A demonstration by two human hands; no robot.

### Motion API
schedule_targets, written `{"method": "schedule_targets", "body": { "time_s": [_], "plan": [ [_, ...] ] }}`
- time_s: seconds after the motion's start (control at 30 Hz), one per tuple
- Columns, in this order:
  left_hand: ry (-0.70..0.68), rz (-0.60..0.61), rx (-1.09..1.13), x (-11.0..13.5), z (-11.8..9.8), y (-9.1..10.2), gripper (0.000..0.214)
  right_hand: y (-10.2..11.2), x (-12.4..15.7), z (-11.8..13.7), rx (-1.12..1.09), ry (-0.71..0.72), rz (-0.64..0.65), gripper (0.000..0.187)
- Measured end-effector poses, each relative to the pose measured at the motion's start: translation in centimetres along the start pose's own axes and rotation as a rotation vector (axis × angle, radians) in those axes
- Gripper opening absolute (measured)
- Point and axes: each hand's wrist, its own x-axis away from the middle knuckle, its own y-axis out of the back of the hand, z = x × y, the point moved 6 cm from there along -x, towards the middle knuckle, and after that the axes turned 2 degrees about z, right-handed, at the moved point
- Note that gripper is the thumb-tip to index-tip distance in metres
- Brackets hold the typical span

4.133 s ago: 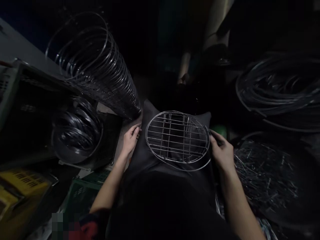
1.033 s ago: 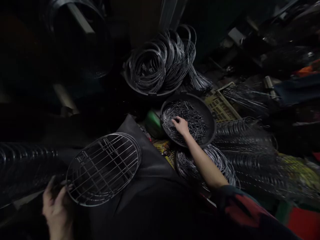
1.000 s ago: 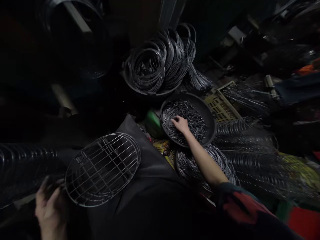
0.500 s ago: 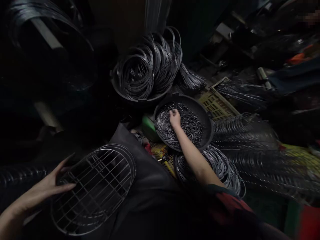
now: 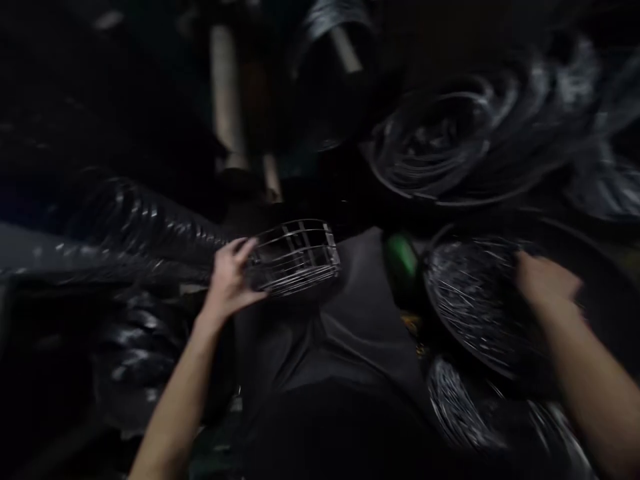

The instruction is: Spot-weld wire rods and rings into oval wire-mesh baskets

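A round wire rack (image 5: 295, 257) of crossed rods rests on my dark-clothed lap (image 5: 350, 313). My left hand (image 5: 227, 280) grips its left rim, fingers curled over the edge. My right hand (image 5: 543, 280) hovers over a dark round pan (image 5: 480, 300) filled with short loose wire pieces; the picture is smeared by motion and its fingers cannot be made out.
A long stack of wire rings (image 5: 135, 233) lies to the left. Coiled wire rings fill a basin (image 5: 465, 147) at the back right. More ring bundles (image 5: 465, 413) lie at the lower right. A green object (image 5: 400, 257) sits beside the pan.
The view has swung left and blurred. The rack now sits nearer the middle, seen more edge-on, with my left hand closed on its rim. My right hand has lifted out of the wire pieces.
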Motion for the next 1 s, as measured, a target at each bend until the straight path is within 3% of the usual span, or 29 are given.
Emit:
{"method": "schedule_targets", "body": {
  "time_s": [0.03,0.07,0.1,0.13,0.17,0.27,0.3,0.37,0.43,0.53,0.67,0.83,1.0],
  "plan": [
    [-0.036,0.030,-0.057,0.1,-0.1,-1.6,0.098,1.1,0.4,0.0,0.005,-0.070,-0.206,0.063],
    [-0.062,0.054,-0.100,0.2,-0.1,-3.1,0.095,1.5,1.0,0.5,-0.006,-0.139,-0.331,0.058],
    [-0.084,0.077,-0.129,0.3,-0.2,-4.3,0.091,1.2,1.5,1.7,-0.049,-0.180,-0.363,0.054],
    [-0.095,0.086,-0.144,0.3,-0.3,-5.2,0.089,0.1,1.9,3.6,-0.116,-0.196,-0.316,0.051],
    [-0.105,0.091,-0.147,0.3,-0.5,-5.8,0.088,-1.7,2.2,6.3,-0.207,-0.173,-0.172,0.051],
    [-0.123,0.107,-0.131,0.4,-1.2,-6.5,0.081,-8.8,2.7,16.7,-0.443,-0.043,0.376,0.044],
    [-0.117,0.113,-0.128,0.3,-1.4,-6.6,0.080,-10.9,2.5,19.9,-0.468,0.010,0.504,0.043],
    [-0.082,0.123,-0.126,0.3,-1.5,-6.7,0.079,-13.8,1.4,25.0,-0.473,0.126,0.610,0.039],
    [-0.037,0.123,-0.134,0.2,-1.5,-7.0,0.084,-15.3,-0.2,27.9,-0.361,0.249,0.514,0.032],
    [-0.011,0.096,-0.149,0.3,-1.3,-7.2,0.088,-16.4,-1.2,29.8,0.012,0.432,0.273,0.028],
    [-0.040,0.057,-0.123,0.6,-0.9,-7.1,0.080,-18.7,0.5,30.1,0.335,0.659,0.260,0.041],
    [-0.109,0.022,-0.119,0.9,-0.7,-6.1,0.075,-19.2,1.3,29.8,0.370,0.793,0.215,0.036],
    [-0.177,-0.060,-0.108,0.1,-1.1,-3.2,0.074,-16.9,0.7,31.8,0.314,0.877,0.117,0.033]
  ]
}}
